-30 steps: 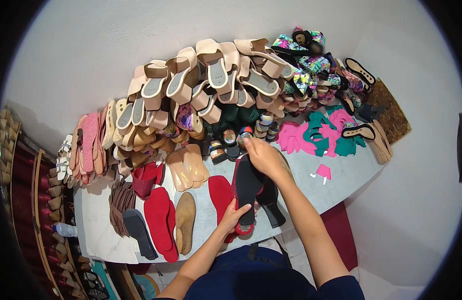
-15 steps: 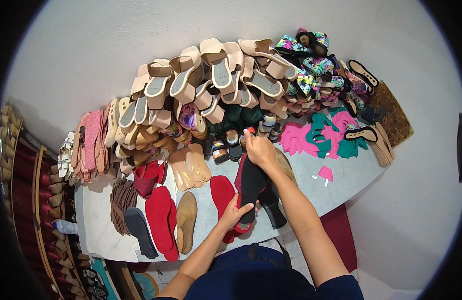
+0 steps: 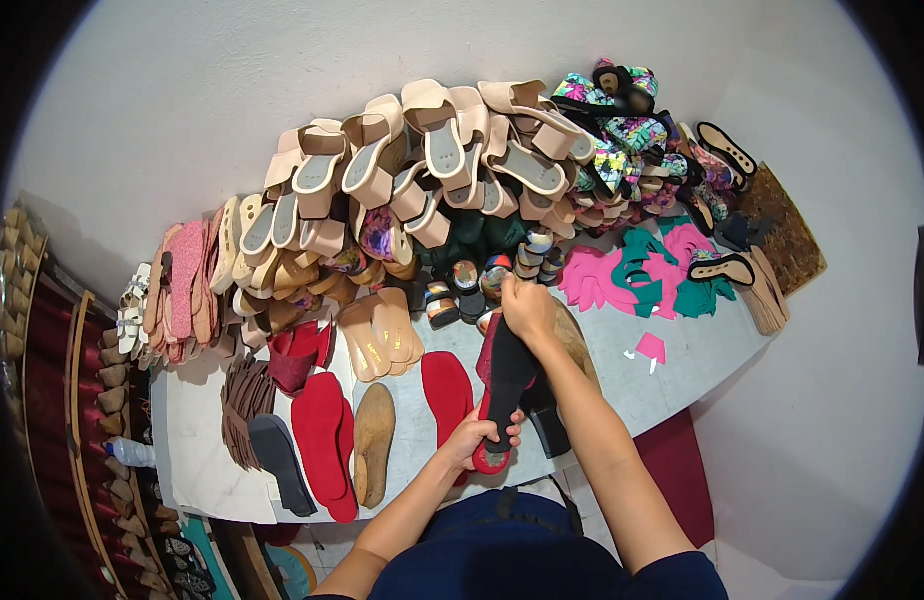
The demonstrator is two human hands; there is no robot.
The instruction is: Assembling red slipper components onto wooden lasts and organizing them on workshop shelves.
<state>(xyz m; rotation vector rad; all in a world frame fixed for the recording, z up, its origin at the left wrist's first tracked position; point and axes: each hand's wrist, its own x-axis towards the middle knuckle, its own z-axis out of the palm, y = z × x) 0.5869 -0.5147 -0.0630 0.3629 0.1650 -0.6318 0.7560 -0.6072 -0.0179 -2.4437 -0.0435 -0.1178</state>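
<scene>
Between my two hands is a red shoe upper with a black sole piece (image 3: 509,375), bottom side up above the table. My left hand (image 3: 472,440) wraps round its lower end, where a red rounded tip shows. My right hand (image 3: 527,308) is closed over the far end, which its fingers hide. Just left of the piece lies a red insole (image 3: 445,388), partly behind my left hand. A black heeled sole (image 3: 550,432) rests beneath my right forearm, beside a wooden last (image 3: 575,345) that the arm partly covers.
Beige heeled sandals (image 3: 372,150) and patterned ones (image 3: 637,130) are piled along the wall. On the table (image 3: 632,400) lie red insoles (image 3: 319,435), dark grey soles (image 3: 280,465), another wooden last (image 3: 374,440), tan insoles (image 3: 377,335), and pink and green cutouts (image 3: 647,270).
My right hand has drawn slightly down and right at the far end of the piece. My left fingers have shifted further round its lower end.
</scene>
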